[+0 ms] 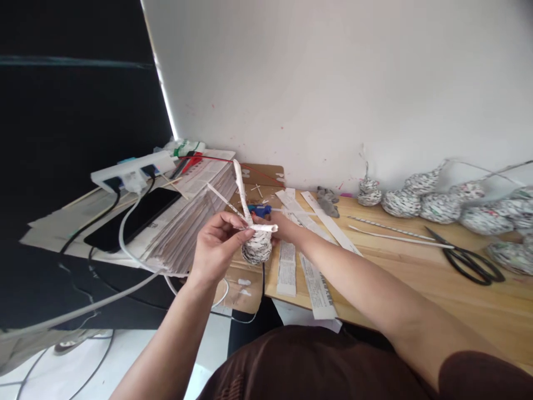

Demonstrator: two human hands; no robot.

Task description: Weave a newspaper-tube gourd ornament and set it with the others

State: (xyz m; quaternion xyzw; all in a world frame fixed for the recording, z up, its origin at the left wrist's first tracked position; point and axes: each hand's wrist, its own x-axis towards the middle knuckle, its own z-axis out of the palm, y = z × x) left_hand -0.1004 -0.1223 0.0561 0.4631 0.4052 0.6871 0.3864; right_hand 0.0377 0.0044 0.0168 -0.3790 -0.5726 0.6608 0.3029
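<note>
My left hand [222, 239] pinches a small woven paper piece [257, 247] at its top, thumb and fingers closed around the base of its rolled paper strips. One thick white paper tube [241, 189] stands up from it, a short one [264, 228] points right, and a thinner strip leans up to the left. Behind the piece, my right hand [280, 225] is closed at the handle of a blue glue gun [260, 210]; its fingers are mostly hidden. A pale glue stick [297, 211] sticks out from the gun's back.
At left, a paper stack [200, 216] carries a black phone [133, 218] and a power strip [133, 171] with cables. Cardboard [244, 286] lies beneath my hands. Newspaper strips [314, 278], paper rods, black scissors [470, 265] and several woven gourd shapes [402, 203] are on the right.
</note>
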